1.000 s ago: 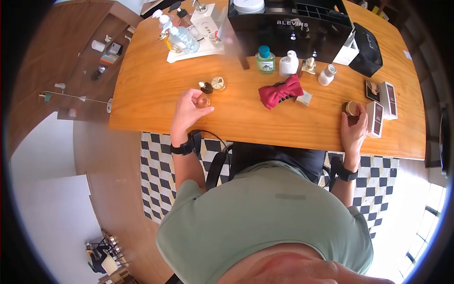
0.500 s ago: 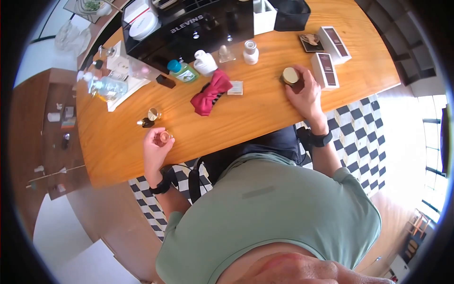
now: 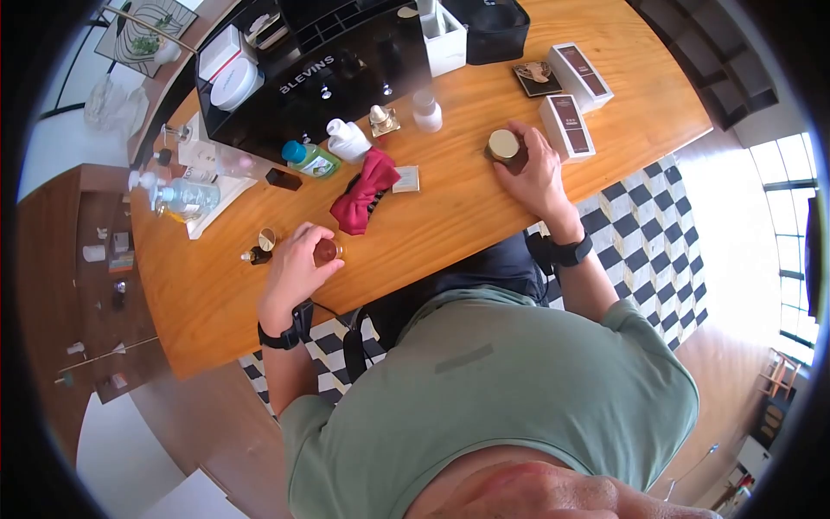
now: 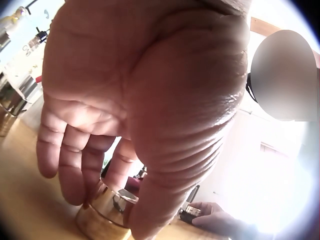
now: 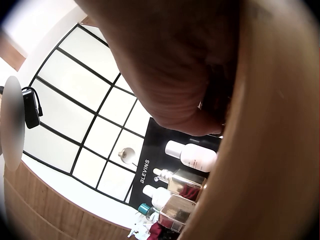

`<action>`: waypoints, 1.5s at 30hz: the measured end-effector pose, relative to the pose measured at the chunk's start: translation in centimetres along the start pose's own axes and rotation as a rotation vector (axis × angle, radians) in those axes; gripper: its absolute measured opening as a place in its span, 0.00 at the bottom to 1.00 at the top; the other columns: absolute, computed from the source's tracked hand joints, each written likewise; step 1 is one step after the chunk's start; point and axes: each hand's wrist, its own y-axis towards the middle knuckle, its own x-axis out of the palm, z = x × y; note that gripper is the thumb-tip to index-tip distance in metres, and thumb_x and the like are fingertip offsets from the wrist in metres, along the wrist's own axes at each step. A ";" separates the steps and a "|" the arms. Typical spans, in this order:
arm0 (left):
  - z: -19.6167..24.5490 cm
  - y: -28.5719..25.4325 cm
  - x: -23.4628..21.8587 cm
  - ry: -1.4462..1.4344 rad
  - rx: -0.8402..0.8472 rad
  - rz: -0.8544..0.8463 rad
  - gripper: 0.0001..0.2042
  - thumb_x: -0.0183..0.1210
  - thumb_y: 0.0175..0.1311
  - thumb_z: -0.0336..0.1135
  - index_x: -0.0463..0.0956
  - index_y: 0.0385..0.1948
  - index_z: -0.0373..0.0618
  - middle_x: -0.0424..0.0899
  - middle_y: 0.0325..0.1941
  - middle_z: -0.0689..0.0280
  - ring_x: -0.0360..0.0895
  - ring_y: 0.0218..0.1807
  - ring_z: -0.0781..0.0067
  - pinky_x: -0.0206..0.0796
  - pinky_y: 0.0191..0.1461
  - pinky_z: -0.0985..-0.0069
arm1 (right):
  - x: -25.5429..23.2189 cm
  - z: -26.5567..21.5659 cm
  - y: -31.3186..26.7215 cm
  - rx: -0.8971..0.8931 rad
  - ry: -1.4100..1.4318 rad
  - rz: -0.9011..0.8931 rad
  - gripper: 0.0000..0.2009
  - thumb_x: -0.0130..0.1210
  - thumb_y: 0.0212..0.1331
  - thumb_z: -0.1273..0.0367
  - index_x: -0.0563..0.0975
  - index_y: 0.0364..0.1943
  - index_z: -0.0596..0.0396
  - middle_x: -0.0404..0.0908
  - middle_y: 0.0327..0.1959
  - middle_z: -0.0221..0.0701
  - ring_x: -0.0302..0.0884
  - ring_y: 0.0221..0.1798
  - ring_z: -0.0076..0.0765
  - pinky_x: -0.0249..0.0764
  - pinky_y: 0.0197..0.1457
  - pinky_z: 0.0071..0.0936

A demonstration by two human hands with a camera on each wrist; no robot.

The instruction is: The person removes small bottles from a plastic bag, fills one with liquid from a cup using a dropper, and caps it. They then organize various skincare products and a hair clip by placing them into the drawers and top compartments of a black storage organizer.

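Note:
Near the table's front edge, the left hand (image 3: 298, 266) has thumb and fingers around a small amber glass jar (image 3: 327, 252); the left wrist view shows the gold-toned jar (image 4: 102, 215) between thumb and fingers. Farther right, the right hand (image 3: 538, 176) curls its thumb and fingers about a dark jar with a gold lid (image 3: 503, 145). Beside the left hand lie a small dark dropper bottle (image 3: 257, 255) and a round gold cap (image 3: 267, 239). A red bow (image 3: 363, 192) lies between the hands, next to a small pale box (image 3: 405, 179).
A black organizer (image 3: 303, 86) stands at the back, with a green bottle (image 3: 311, 161) and white bottles (image 3: 347, 139) before it. Two white-and-maroon boxes (image 3: 568, 128) stand right of the right hand. Pump bottles (image 3: 186, 197) sit on a white tray (image 3: 207, 227) at left.
The head view has turned and shifted. The left hand has moved with the amber jar toward the bow, away from the dropper bottle. The right hand stays at the gold-lidded jar.

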 end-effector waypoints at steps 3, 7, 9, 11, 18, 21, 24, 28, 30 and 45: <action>-0.3 1.4 -0.7 0.076 0.033 -0.050 0.18 0.73 0.54 0.32 0.77 0.44 0.39 0.81 0.45 0.57 0.82 0.47 0.53 0.74 0.51 0.63 | 0.0 0.3 0.0 -0.005 0.034 0.019 0.30 0.68 0.48 0.72 0.75 0.60 0.60 0.83 0.52 0.44 0.82 0.57 0.50 0.77 0.62 0.38; -1.2 2.9 -1.6 0.070 0.056 -0.106 0.19 0.74 0.53 0.33 0.77 0.43 0.39 0.81 0.45 0.56 0.81 0.46 0.51 0.74 0.51 0.63 | 0.0 0.4 0.0 -0.062 0.018 0.046 0.29 0.68 0.48 0.73 0.75 0.58 0.61 0.83 0.52 0.47 0.83 0.55 0.54 0.80 0.57 0.39; -1.3 3.4 -1.7 0.064 0.073 -0.101 0.19 0.74 0.53 0.34 0.78 0.43 0.38 0.81 0.44 0.56 0.81 0.46 0.51 0.73 0.51 0.62 | 0.0 0.5 0.0 -0.057 0.029 0.044 0.28 0.69 0.48 0.73 0.75 0.58 0.61 0.84 0.51 0.47 0.83 0.54 0.54 0.80 0.57 0.40; -1.6 4.1 -1.9 0.059 0.088 -0.090 0.19 0.74 0.52 0.35 0.78 0.42 0.38 0.81 0.43 0.55 0.81 0.46 0.50 0.73 0.51 0.62 | 0.1 0.4 0.2 -0.058 0.044 0.043 0.28 0.69 0.47 0.72 0.76 0.57 0.60 0.84 0.51 0.47 0.83 0.54 0.54 0.79 0.57 0.40; -2.7 5.5 -1.2 -0.049 0.090 -0.064 0.22 0.77 0.47 0.40 0.79 0.39 0.36 0.82 0.40 0.53 0.81 0.45 0.49 0.73 0.50 0.60 | 0.3 -0.1 0.2 -0.100 -0.052 0.038 0.28 0.69 0.48 0.70 0.76 0.57 0.59 0.84 0.49 0.45 0.82 0.52 0.57 0.79 0.56 0.42; -3.4 5.4 -1.1 -0.103 0.134 -0.074 0.26 0.79 0.46 0.42 0.80 0.42 0.35 0.83 0.44 0.53 0.81 0.47 0.48 0.74 0.52 0.61 | 0.4 -0.5 0.2 -0.102 -0.055 0.039 0.27 0.69 0.48 0.70 0.77 0.56 0.59 0.84 0.48 0.45 0.82 0.52 0.57 0.79 0.56 0.42; -3.9 5.2 -1.2 -0.128 0.114 -0.078 0.26 0.79 0.46 0.43 0.80 0.42 0.36 0.83 0.45 0.53 0.81 0.49 0.49 0.73 0.53 0.62 | 0.3 -1.0 0.2 -0.077 -0.047 0.030 0.27 0.69 0.48 0.71 0.77 0.56 0.59 0.84 0.47 0.45 0.83 0.52 0.56 0.79 0.56 0.42; -4.0 4.8 -1.6 -0.134 0.131 -0.105 0.25 0.79 0.47 0.43 0.80 0.42 0.38 0.83 0.45 0.55 0.81 0.50 0.52 0.73 0.55 0.62 | 0.5 -1.3 0.2 -0.074 -0.074 0.036 0.27 0.69 0.47 0.72 0.77 0.56 0.60 0.84 0.48 0.46 0.83 0.52 0.56 0.80 0.57 0.42; -4.0 4.6 -1.6 -0.132 0.145 -0.108 0.24 0.79 0.48 0.42 0.80 0.42 0.38 0.82 0.46 0.56 0.81 0.50 0.52 0.73 0.55 0.62 | 0.6 -1.3 0.2 -0.073 -0.086 0.037 0.28 0.70 0.47 0.73 0.77 0.57 0.61 0.84 0.48 0.47 0.84 0.52 0.56 0.80 0.57 0.41; -5.0 4.1 -0.8 -0.255 0.138 -0.050 0.22 0.78 0.50 0.37 0.80 0.43 0.37 0.83 0.42 0.58 0.81 0.46 0.57 0.74 0.49 0.66 | 0.6 -1.1 0.2 0.001 -0.052 0.013 0.29 0.72 0.48 0.73 0.77 0.59 0.59 0.86 0.50 0.43 0.86 0.52 0.47 0.80 0.58 0.35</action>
